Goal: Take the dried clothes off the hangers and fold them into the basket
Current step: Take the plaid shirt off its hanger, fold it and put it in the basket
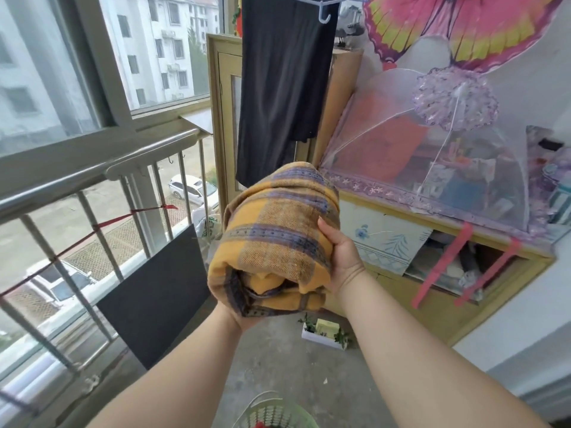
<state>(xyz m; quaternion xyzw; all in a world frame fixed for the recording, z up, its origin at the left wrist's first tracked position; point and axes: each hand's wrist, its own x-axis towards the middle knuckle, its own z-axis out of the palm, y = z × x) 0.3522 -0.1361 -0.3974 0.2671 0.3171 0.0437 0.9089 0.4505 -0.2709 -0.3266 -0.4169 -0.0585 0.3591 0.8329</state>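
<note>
My fingers clasp the folded plaid cloth (275,242): right hand (341,257) on its side, left hand (244,318) cupped beneath; basket (275,410) well below; dark garment (278,88) hangs behind on hanger (324,10).

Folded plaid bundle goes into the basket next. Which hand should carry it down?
Probably left. The left hand cups the plaid bundle from underneath, bearing its weight; the right hand only steadies its side. The basket sits below, roughly between both forearms.

Two bare forearms, no sleeves, left hand (244,319) and right hand (343,257) without rings (or gloves).
</note>
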